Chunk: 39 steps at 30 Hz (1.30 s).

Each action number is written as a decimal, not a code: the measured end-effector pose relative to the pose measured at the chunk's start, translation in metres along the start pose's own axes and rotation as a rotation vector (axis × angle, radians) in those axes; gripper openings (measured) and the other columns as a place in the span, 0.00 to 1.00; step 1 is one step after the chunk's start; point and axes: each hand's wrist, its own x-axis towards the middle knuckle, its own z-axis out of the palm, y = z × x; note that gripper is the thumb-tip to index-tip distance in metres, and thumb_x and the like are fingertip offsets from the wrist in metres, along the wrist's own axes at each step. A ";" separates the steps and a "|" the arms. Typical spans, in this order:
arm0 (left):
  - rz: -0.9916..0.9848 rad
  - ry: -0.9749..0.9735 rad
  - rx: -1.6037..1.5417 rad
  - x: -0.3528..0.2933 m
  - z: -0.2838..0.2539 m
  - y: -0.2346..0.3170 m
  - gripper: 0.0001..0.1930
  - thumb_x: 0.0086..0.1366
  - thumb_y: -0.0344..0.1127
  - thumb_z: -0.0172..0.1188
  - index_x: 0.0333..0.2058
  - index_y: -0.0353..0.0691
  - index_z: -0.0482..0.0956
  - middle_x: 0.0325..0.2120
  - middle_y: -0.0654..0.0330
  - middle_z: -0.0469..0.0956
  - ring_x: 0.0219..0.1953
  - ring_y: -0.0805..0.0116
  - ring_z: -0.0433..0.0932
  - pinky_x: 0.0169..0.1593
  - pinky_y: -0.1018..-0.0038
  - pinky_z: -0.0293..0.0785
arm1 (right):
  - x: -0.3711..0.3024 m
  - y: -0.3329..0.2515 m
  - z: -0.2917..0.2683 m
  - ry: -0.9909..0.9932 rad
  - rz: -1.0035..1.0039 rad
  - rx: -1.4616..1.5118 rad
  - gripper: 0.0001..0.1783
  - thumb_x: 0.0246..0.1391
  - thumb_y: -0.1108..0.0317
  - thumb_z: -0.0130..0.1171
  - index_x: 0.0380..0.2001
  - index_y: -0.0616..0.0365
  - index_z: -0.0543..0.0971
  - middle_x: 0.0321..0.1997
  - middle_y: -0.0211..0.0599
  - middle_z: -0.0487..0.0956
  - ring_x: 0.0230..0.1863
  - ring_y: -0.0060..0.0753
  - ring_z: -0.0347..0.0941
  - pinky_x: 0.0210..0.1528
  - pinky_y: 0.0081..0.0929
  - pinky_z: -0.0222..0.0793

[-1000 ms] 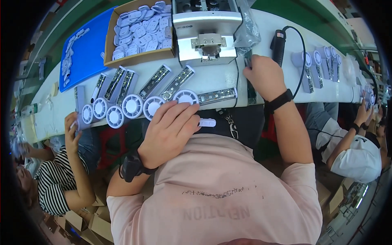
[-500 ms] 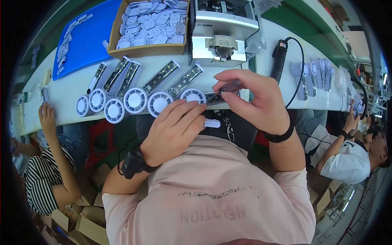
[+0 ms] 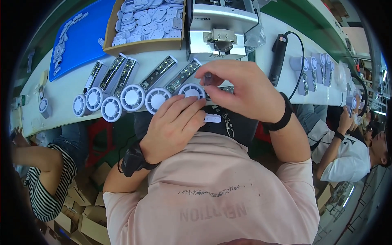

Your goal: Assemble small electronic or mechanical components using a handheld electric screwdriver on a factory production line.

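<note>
My left hand [image 3: 173, 124] is closed over the near edge of a pale lavender handheld fan [image 3: 190, 90], with its fingers together and its palm hidden. A small white oval cover [image 3: 212, 118] sticks out from under those fingers. The fan's handle, with its circuit board [image 3: 226, 89] bare, points right beneath my right hand [image 3: 247, 90]. Thumb and index finger of that hand pinch a dark, short cylindrical piece [image 3: 208, 78], seen nearly end-on; its kind is unclear. To the left, several similar fans [image 3: 132, 97] lie in a row, their handle boards exposed.
Behind the fans stand a carton [image 3: 143, 46] of white covers, a blue tray [image 3: 81, 45] and a silver machine [image 3: 218, 41]. A black corded tool [image 3: 278, 59] lies right of the machine. More fans [image 3: 300, 65] lie farther right. People sit on both sides.
My right hand has moved slightly left and turned, so the dark piece now points toward the view. My left hand stays on the fan. The neighbour's hand at left has left the bench.
</note>
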 end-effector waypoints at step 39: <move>-0.121 0.027 0.042 0.043 -0.004 0.022 0.16 0.56 0.33 0.74 0.43 0.40 0.81 0.53 0.57 0.80 0.58 0.56 0.77 0.66 0.51 0.69 | -0.065 0.076 -0.065 0.359 0.703 -0.396 0.27 0.59 0.68 0.73 0.61 0.59 0.79 0.35 0.32 0.84 0.32 0.28 0.78 0.36 0.25 0.73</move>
